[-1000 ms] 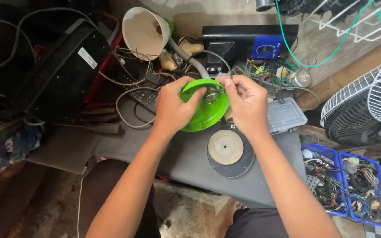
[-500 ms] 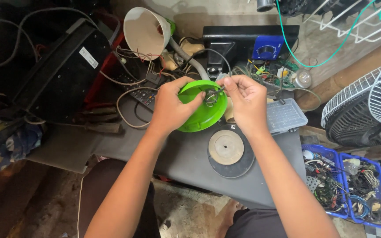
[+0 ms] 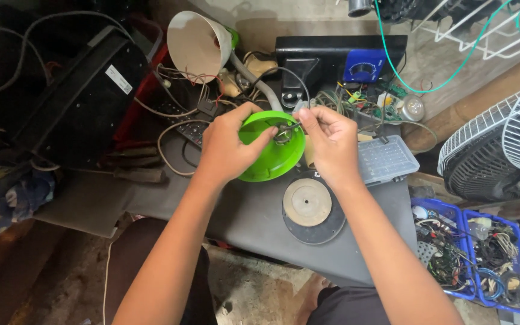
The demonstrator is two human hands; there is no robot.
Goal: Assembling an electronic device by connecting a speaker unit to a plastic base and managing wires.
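Cluttered grey bench (image 3: 242, 210): the round green plastic lamp base (image 3: 270, 157) is gripped by left-hand fingers (image 3: 259, 139), wires pinched just beyond by right-hand fingers (image 3: 308, 118); steadiness is best kept.

Green base (image 3: 270, 157) partly hidden behind left hand (image 3: 227, 147); small part pinched by fingers (image 3: 306, 118) unidentifiable.

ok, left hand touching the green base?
Touching. The head view shows the left hand wrapped around the green base, with the thumb lying across its open face and the fingers behind its rim, no gap visible.
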